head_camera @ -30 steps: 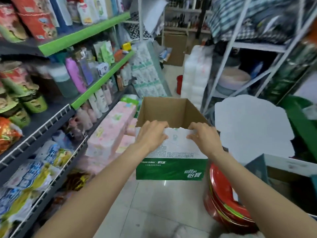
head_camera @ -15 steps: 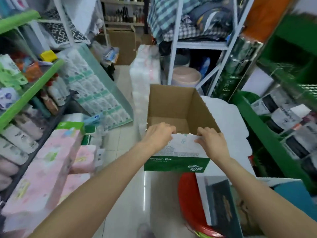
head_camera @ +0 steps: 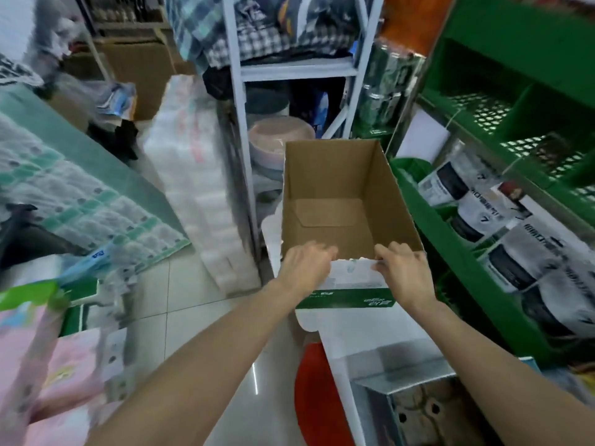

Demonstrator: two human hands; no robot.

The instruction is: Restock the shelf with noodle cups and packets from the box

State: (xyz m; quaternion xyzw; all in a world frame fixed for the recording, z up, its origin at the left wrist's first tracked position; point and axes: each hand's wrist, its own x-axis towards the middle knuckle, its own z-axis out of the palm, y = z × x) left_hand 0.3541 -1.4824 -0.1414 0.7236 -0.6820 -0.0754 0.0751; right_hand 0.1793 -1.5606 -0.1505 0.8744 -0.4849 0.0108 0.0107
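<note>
Your left hand (head_camera: 306, 268) and right hand (head_camera: 404, 272) curl over the near rim of the rectangular corrugated cardboard box (head_camera: 341, 201), gripping it; the box hangs just left of the green perforated-metal shelf (head_camera: 502, 104).

Glossy tiled floor (head_camera: 190, 304), wrapped tissue-roll packs (head_camera: 193, 188) standing on it, green shelf (head_camera: 463, 262) bearing black-and-white bags (head_camera: 515, 252)

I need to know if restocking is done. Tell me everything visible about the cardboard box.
The cardboard box is open-topped, plain brown inside, with a white and green printed near side. Its bare bottom flaps show; nothing is visible in it. It is held level, the left hand and right hand gripping its near rim.
</note>
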